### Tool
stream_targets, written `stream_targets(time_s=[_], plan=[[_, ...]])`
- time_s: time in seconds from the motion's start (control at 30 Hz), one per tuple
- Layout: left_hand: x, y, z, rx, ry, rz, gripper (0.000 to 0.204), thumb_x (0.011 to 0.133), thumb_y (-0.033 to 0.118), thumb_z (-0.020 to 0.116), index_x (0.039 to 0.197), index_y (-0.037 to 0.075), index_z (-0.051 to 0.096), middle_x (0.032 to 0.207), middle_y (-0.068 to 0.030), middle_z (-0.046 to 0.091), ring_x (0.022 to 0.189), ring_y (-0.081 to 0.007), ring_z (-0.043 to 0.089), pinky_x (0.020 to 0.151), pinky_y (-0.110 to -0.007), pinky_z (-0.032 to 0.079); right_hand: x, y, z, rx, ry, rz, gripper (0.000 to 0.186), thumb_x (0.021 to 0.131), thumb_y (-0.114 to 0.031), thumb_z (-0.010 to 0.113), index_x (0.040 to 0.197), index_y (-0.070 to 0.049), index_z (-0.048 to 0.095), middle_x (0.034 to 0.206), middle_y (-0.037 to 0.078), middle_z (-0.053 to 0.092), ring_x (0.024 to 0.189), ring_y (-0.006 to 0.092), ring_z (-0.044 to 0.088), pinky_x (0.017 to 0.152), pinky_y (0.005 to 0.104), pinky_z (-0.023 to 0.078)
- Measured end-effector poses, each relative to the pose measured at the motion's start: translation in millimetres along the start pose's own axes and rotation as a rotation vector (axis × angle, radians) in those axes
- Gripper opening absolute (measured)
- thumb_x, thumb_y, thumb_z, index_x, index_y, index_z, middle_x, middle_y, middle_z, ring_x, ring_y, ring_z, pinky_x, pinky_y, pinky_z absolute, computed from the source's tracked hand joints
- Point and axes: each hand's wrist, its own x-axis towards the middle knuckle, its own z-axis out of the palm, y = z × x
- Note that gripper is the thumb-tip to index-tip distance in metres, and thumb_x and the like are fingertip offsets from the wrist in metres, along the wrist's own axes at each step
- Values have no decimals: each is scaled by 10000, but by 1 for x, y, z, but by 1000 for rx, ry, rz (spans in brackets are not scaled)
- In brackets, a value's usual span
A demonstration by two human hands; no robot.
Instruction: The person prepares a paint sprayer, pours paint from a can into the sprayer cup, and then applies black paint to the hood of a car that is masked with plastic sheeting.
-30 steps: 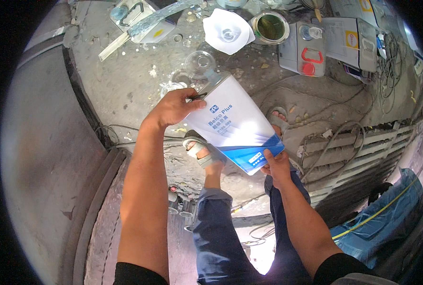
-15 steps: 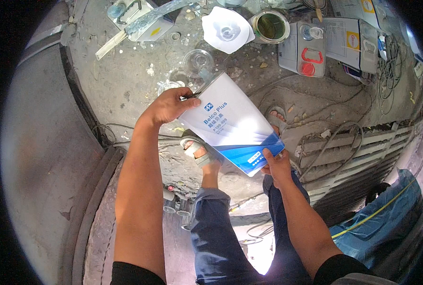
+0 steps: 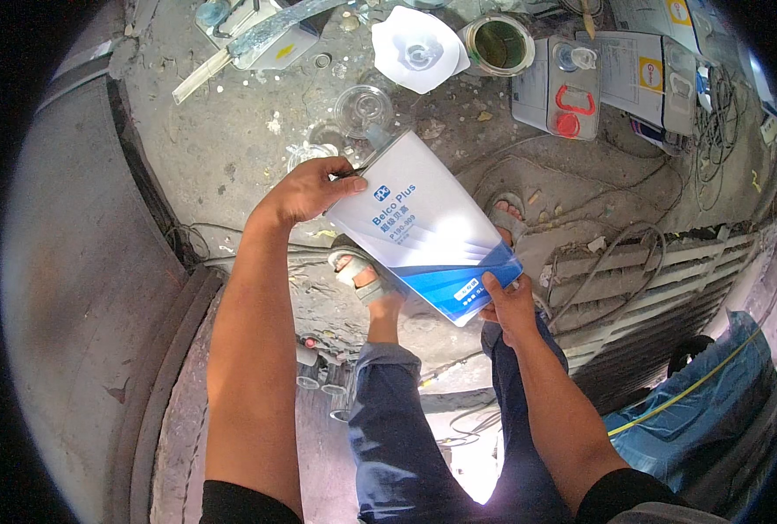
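Note:
A white rectangular can with a blue-banded label [image 3: 428, 227] is tilted diagonally between my hands. My left hand [image 3: 323, 192] grips its dark handle at the upper left end, thumb on the white side. My right hand [image 3: 511, 306] holds the lower right corner, thumb over the blue band. At the can's upper end is a pale translucent patch; I cannot tell whether it is liquid or plastic. Just beyond lie a clear round container [image 3: 360, 109] and crumpled pale material [image 3: 305, 155], partly hidden.
Behind are a white paper cone [image 3: 410, 48], an open tin [image 3: 497, 45], cans with red fittings [image 3: 554, 87] and a coated stick [image 3: 196, 83]. My sandalled feet [image 3: 358, 275], cables [image 3: 650, 244], a grated edge [image 3: 642, 306], blue sheeting [image 3: 685, 384] and a grey panel [image 3: 91, 262] surround me.
My left hand and the can's upper end have shifted slightly left over the last second. Both hands keep their grip.

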Motion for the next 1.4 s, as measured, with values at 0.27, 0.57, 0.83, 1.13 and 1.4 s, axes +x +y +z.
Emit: stream_targets(time_s=[0.27,0.57,0.83,1.13,1.4], plan=[[0,3,-1,17,-9,6,360,884,361,695,986,17,668,824,-62,646,762,-142,555,698,-310,459,-5,-5,1,-14,-11,5,654,841,-287,765,1296,-40,364,1110,125,607,846,190,660,592,317,583],[-1,6,-1,54,-12,-35,360,883,350,699,1018,18,672,869,-70,661,806,-157,573,753,-315,466,-15,-14,4,-17,-6,13,631,851,-267,754,1289,-41,359,1113,118,609,851,176,657,599,314,581],[3,1,-1,32,-22,-43,384,882,356,701,1044,9,667,895,-75,669,819,-162,580,774,-322,469,-13,-11,3,-28,-20,-7,583,854,-266,751,1269,-54,401,1080,104,626,820,170,661,568,299,573],[-1,4,0,51,-14,-44,389,878,367,704,1036,13,669,896,-88,670,820,-169,585,775,-323,470,-10,-5,2,-31,-1,-20,594,848,-276,761,1254,-33,401,1045,105,635,766,161,661,541,295,567],[-5,9,2,94,5,-54,376,882,365,692,1025,18,668,888,-98,670,821,-182,590,773,-334,471,-10,-8,1,-26,-16,6,657,841,-271,768,1284,-2,365,1070,128,621,785,176,662,524,291,557]])
